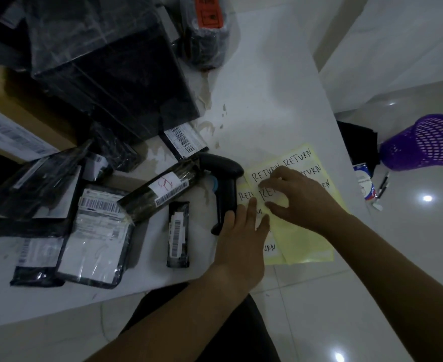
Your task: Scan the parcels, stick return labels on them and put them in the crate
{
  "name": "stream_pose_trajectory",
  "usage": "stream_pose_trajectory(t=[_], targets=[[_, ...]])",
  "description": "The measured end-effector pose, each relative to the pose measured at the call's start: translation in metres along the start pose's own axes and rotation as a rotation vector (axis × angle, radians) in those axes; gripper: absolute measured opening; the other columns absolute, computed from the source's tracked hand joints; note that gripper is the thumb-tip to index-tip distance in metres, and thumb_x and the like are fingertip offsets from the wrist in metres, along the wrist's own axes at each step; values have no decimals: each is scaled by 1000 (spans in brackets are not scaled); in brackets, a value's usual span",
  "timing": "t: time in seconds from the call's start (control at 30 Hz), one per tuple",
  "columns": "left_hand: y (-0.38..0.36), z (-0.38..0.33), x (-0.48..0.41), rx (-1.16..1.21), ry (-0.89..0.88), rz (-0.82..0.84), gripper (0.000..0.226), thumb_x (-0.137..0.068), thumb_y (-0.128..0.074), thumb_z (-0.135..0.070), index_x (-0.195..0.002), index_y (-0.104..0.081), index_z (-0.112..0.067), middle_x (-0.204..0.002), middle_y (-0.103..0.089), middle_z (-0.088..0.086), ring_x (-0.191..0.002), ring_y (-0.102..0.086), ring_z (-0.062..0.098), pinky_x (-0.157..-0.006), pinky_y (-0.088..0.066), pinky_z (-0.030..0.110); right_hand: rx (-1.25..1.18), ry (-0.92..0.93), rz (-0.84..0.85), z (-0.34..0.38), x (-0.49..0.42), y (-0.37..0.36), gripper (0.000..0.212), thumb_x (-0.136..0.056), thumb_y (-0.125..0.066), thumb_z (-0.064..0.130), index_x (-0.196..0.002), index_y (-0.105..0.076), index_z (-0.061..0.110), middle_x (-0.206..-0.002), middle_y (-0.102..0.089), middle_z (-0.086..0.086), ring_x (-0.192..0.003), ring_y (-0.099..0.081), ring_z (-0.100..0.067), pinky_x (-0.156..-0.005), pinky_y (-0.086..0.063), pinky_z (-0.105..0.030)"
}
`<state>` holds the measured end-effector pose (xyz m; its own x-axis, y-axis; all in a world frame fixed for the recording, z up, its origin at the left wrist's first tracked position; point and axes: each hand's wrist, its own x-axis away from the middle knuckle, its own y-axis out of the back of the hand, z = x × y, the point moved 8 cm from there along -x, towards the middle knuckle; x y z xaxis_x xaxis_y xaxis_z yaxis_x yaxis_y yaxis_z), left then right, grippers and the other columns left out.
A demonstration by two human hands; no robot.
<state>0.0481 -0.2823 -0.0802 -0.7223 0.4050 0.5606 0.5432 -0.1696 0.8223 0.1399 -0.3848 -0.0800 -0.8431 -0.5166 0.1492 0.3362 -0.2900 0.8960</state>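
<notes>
In the head view, the yellow label sheet (306,244) lies at the near right edge of the white table (267,100), with handwritten RETURN labels in rows on it. The left hand (241,231) lies flat on the sheet's left part, fingers straight and close together, pressing it down. Its thumb lies just beside the handle of the black scanner (225,184), which rests on the table touching the sheet's left edge. The right hand (301,197) covers the middle of the sheet, fingers bent. Its fingertips and thumb are narrowly set on either edge of one RETURN label (267,193), pinching it, and the hand hides several labels behind it.

Left of the scanner lie the parcels: a long black tube parcel (160,194) tilted across the others, a small black parcel (178,233) near the left hand, and a flat parcel (95,236) with barcoded slips. Farther back stand a big film-wrapped black box (115,74) and a cardboard box (19,105).

On the floor to the right, well apart from the table, stands a purple basket (424,142), with pens (383,184) lying near it.
</notes>
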Motion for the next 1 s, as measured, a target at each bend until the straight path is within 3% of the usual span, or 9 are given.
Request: stream_pose_trajectory(t=[0.2, 0.37, 0.57, 0.67, 0.87, 1.0], targets=[[-1, 0, 2, 15, 12, -28, 77, -102, -43, -38, -161, 1, -17, -165, 20, 21, -151, 3, 40, -119, 0, 52, 16, 70, 45, 0, -13, 6, 38, -79, -77, 41, -109, -68, 20, -102, -63, 6, -79, -61, -12, -61, -50, -26], [3, -3, 2, 13, 29, -54, 76, -102, -43, -42, -161, -3, -15, -165, 17, 24, -151, 2, 43, -108, 10, 51, 41, 117, 73, 5, -15, 4, 34, -80, -75, 39, -104, -65, 17, -89, -62, 3, -71, -59, -15, -58, -45, -25], [1, -4, 3, 17, 16, -64, 78, -102, -43, -44, -161, 0, -16, -164, 19, 24, -151, 3, 42, -119, 1, 53, 115, 214, 59, 15, -12, 2, 24, -81, -73, 31, -91, -58, 14, -71, -56, 1, -58, -43, -13, -48, -37, -26], [0, -3, 3, 14, 14, -77, 79, -102, -43, -45, -161, 0, -16, -164, 18, 24, -151, 2, 42, -120, -3, 53, 127, 204, 46, 14, -16, 1, 22, -83, -72, 21, -89, -52, 14, -65, -46, 4, -52, -42, -15, -43, -44, -31], [-3, -2, 2, 13, 8, -78, 81, -100, -46, -44, -160, 1, -16, -165, 17, 23, -151, 2, 41, -118, 0, 53, 93, 252, 85, 14, -12, 4, 30, -80, -75, 37, -85, -53, 18, -70, -41, 11, -58, -41, -12, -50, -35, -26], [-4, -2, 1, -1, 8, -76, 81, -100, -45, -45, -160, 1, -16, -165, 18, 24, -151, 2, 43, -119, -1, 54, 101, 273, 74, 17, -18, 4, 26, -82, -73, 34, -85, -52, 19, -67, -39, 11, -54, -40, -14, -51, -30, -26]])
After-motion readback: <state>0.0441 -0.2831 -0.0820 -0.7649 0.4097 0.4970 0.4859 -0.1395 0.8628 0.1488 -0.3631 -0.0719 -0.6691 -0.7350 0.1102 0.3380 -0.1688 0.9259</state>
